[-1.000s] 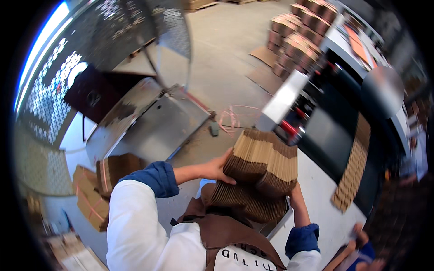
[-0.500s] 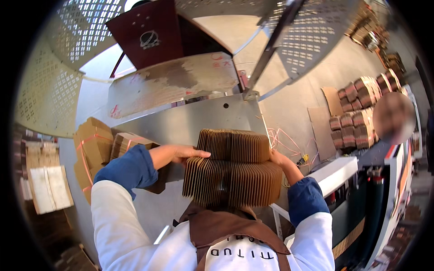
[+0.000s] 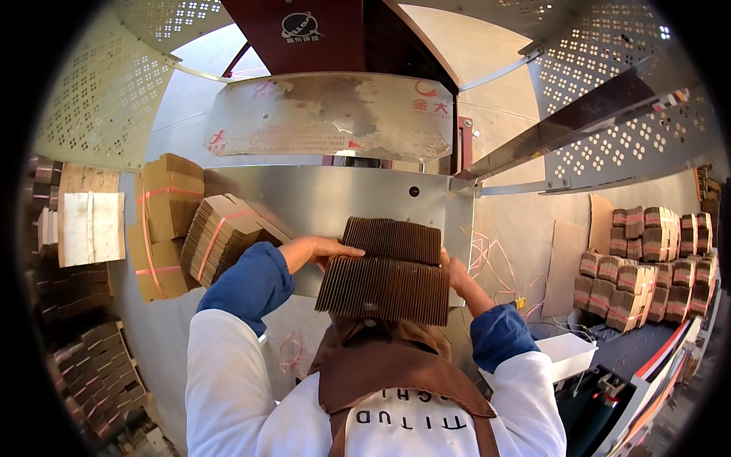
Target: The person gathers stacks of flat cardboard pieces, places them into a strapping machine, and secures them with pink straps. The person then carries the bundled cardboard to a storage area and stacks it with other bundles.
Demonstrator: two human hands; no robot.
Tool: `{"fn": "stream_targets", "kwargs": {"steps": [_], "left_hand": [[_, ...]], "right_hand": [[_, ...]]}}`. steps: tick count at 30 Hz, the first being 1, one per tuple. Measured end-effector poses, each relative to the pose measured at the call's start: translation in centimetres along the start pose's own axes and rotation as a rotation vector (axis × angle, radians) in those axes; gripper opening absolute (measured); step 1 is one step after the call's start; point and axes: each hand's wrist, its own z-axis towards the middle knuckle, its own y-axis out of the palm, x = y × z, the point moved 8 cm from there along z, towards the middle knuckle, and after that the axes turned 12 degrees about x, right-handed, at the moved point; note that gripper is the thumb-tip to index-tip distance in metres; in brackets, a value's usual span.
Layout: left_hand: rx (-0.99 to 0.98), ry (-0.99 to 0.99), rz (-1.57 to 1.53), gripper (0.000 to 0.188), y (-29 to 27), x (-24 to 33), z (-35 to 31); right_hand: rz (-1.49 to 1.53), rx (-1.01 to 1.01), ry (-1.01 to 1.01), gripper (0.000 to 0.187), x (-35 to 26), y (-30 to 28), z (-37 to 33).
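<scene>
A thick stack of brown cardboard pieces [image 3: 384,286] stands on edge close to my chest, its edges forming narrow ridges in two stepped rows. At its left end, my left hand [image 3: 324,248] grips it, with the thumb stretched along the step between the rows. My right hand [image 3: 458,276] presses on the right end, its fingers partly hidden by the stack. Beneath and beyond the stack is a shiny metal table [image 3: 335,190]. Left of my left hand, a bundle of cardboard [image 3: 225,232] tied with pink strap leans on the table's edge.
Taller strapped cardboard bundles [image 3: 169,206] stand at the left. Beyond the table is a machine with a worn metal cover [image 3: 327,118], flanked by perforated guards [image 3: 617,145]. Several strapped stacks [image 3: 640,266] lie at the right, near a white tray [image 3: 565,356]. Loose pink strap [image 3: 487,259] litters the floor.
The view has turned, so the machine and table now appear level. The cardboard pieces, fanned out before, now sit closer together and straighter between my hands.
</scene>
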Motion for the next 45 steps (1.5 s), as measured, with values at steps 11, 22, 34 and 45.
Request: {"fn": "stream_targets", "kwargs": {"steps": [11, 22, 34, 45], "left_hand": [[0.628, 0.725, -0.004, 0.104, -2.4, 6.8, -4.6], [1.097, 0.76, -0.031, 0.111, -1.0, 6.7, 3.3], [1.236, 0.761, -0.203, 0.088, 0.9, 5.8, 3.5], [1.187, 0.858, -0.181, 0.088, 0.9, 6.5, 2.5]], "right_hand": [[0.242, 0.355, -0.616, 0.056, -12.5, -12.6, -2.0], [0.709, 0.084, -0.219, 0.06, -1.1, -4.1, 6.4], [0.333, 0.18, -0.269, 0.08, -5.2, -3.8, 0.4], [0.108, 0.472, -0.348, 0.084, -4.7, -3.3, -0.1]]}}
